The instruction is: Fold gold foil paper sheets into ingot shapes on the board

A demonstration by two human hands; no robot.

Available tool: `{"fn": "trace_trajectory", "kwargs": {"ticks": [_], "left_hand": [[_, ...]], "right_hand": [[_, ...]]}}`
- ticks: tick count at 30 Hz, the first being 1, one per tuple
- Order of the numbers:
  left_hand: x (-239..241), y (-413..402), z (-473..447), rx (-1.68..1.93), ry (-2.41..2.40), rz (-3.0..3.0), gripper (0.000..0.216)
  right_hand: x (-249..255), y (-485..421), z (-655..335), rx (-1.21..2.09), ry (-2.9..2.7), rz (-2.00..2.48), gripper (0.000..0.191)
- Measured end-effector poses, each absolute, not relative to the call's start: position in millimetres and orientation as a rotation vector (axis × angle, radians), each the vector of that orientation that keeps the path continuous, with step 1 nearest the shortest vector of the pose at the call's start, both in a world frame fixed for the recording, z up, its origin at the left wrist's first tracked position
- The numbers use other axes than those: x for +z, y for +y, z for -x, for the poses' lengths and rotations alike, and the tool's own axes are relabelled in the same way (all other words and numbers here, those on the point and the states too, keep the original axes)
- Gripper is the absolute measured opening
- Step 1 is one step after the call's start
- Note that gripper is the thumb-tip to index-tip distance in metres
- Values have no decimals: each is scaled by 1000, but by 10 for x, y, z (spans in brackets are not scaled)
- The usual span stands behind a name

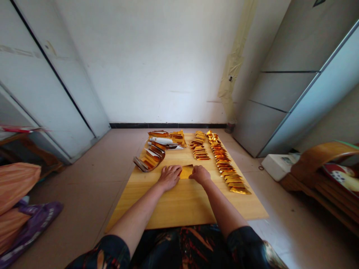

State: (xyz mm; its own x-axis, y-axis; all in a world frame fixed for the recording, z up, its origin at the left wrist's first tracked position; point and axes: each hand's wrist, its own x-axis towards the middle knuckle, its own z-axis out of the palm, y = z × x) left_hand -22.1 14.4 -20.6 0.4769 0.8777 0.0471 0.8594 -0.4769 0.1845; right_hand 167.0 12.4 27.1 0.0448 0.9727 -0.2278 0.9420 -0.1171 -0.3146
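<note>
A small sheet of gold foil paper [186,172] lies on the wooden table between my hands. My left hand [169,178] rests flat at its left side, fingers stretched out and fingertips touching the sheet. At the right edge my right hand [200,174] is closed, its fingers pinching the paper. The sheet's upper right corner shows a darker strip. To the left sits a curled stack of gold and white paper [151,158]. Folded gold pieces stand in a short row [199,145] and a longer row [226,164] on the right.
More loose foil sheets [168,140] lie at the far left of the table [179,209]. A grey refrigerator [276,82] stands at the right, beside a white box [277,167] and wooden furniture [316,186]. Orange and purple bags [22,209] are on the left.
</note>
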Motion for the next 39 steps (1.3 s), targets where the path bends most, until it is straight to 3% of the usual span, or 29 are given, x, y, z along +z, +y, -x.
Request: {"fn": "trace_trajectory", "kwargs": {"ticks": [17,22,29,39], "left_hand": [[-165,193,228,62,1503,-2531,52],[-140,209,252,33,1465,-2535,53],[-82,166,249,28,1475,-2524,54],[30,218,296,-48,1434,-2478,60]], "right_hand": [[173,137,-2041,578,-1968,2163,18],[150,164,-1981,614,-1799,1956,9],[118,143,-1522,850,-1902,1558,15],[29,198,-1429,763,-2133,1727,19]]}}
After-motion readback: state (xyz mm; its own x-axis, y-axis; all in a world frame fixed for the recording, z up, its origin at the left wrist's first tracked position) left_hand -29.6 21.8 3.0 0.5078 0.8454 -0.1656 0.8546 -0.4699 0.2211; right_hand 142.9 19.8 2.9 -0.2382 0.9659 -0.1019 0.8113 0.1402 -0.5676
